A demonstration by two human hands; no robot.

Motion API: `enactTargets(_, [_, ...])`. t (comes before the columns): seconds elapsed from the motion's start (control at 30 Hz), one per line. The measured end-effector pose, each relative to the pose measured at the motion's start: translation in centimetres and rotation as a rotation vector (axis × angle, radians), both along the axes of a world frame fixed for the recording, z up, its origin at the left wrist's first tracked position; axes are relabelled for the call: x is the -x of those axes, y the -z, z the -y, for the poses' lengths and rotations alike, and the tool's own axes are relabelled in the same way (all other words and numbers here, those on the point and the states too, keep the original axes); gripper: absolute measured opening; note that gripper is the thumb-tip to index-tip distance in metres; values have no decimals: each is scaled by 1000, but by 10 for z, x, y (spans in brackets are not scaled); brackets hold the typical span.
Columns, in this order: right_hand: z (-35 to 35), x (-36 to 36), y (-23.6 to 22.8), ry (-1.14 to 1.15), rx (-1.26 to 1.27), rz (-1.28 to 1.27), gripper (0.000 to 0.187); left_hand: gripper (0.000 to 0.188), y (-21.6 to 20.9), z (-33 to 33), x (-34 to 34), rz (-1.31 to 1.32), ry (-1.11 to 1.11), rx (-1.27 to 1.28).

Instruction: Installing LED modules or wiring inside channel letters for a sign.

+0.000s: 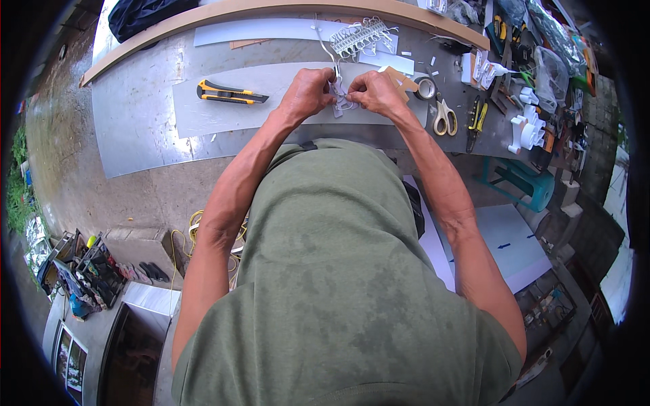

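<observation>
My left hand (pixel 308 93) is closed, thumb and fingers pinched at the edge of a small translucent plastic piece (pixel 339 109) with a thin white loop. My right hand (pixel 379 93) pinches the same piece from the other side, close to the left fingertips. The fingers hide much of it. A white wire (pixel 325 46) runs from beyond down to the left fingers. Under both hands lies a long pale sheet (pixel 237 118) on the metal table. A white lattice-like bundle of looped plastic (pixel 363 38) sits just beyond.
A yellow-black utility knife (pixel 232 92) lies left. On the right are a tape roll (pixel 425 88), beige-handled scissors (pixel 445 119), a yellow-black hand tool (pixel 477 123) and white plastic fittings (pixel 528 128). A long brown strip (pixel 271 9) borders the far side. A teal stool (pixel 538 191) stands below right.
</observation>
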State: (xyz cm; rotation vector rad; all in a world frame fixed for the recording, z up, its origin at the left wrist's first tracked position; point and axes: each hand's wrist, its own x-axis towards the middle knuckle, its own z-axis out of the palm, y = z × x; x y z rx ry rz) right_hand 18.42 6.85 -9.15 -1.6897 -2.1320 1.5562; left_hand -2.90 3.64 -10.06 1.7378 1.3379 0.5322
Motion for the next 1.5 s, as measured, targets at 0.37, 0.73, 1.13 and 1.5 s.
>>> enactTargets(0.37, [-3, 1, 2, 3, 32, -17, 18, 38, 2, -2, 0, -16, 25, -7])
enactTargets(0.73, [-1, 1, 0, 70, 61, -34, 16, 39, 1, -2, 1, 1, 18, 19])
enactTargets(1.13, [-9, 4, -4, 68, 149, -2, 11, 42, 3, -8, 1, -13, 32, 71])
enactTargets(1.5, [-10, 3, -4, 16, 141, 4, 13, 42, 2, -10, 2, -3, 56, 56])
